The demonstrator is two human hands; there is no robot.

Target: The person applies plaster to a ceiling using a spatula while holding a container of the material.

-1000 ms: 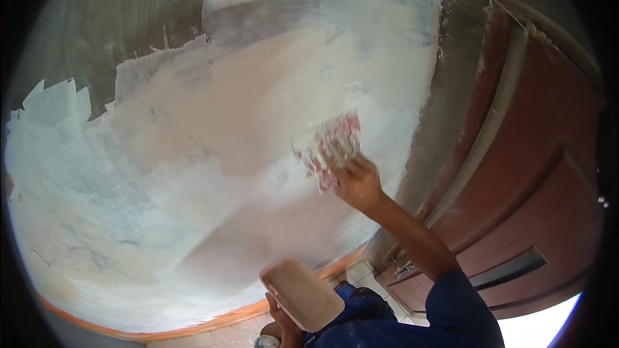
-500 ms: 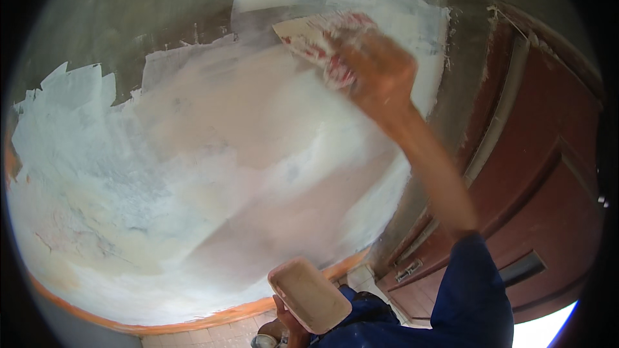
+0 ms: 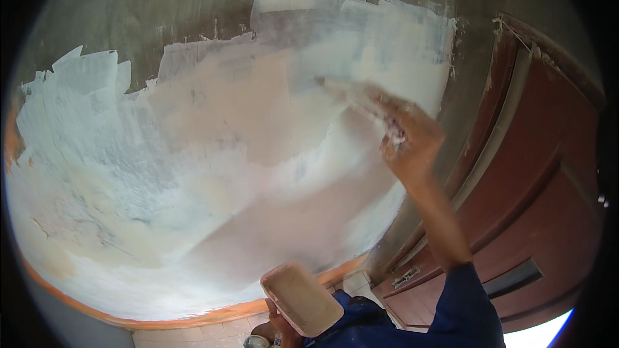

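Observation:
My right hand (image 3: 414, 145) is closed on a putty knife (image 3: 358, 98), blurred by motion, held angled at the upper middle-right of the partly coated wall (image 3: 219, 122). White and pinkish filler covers much of that wall, with bare grey plaster along its ragged upper edge. Low in the middle, my left hand (image 3: 280, 322) grips a shallow beige rectangular tray (image 3: 302, 299) by its left side.
A reddish-brown door (image 3: 529, 212) with a metal bolt (image 3: 405, 276) fills the right side. An orange band (image 3: 213, 314) runs along the wall's foot above floor tiles (image 3: 200, 335). Bright light shows at bottom right.
My right hand rose with the putty knife from mid-wall to near the coat's upper edge, then came lower and rightward, with the blade turned more edge-on. My left hand stays low with the tray.

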